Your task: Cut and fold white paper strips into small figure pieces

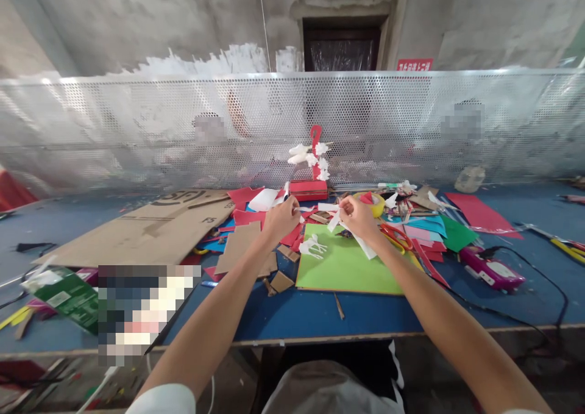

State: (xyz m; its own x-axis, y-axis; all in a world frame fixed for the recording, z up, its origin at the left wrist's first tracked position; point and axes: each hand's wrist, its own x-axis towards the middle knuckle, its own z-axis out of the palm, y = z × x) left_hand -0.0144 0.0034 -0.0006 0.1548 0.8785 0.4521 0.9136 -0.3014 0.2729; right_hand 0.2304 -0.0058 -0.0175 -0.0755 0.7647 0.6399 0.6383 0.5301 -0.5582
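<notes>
My right hand is closed in a pinch on white paper strips; one end hangs down over a lime-green sheet. To its left my left hand is also closed, with a small white paper scrap at its fingertips. A gap separates the two hands. Between my forearms, a white paper cutout with thin prongs lies on the green sheet. Behind the hands stands a red hook-shaped piece on a red box-like base, with white paper flowers attached.
Red-handled scissors lie by my right forearm. A large cardboard sheet covers the left of the blue table. A purple corded device and pliers are at right. A perforated metal screen closes off the back.
</notes>
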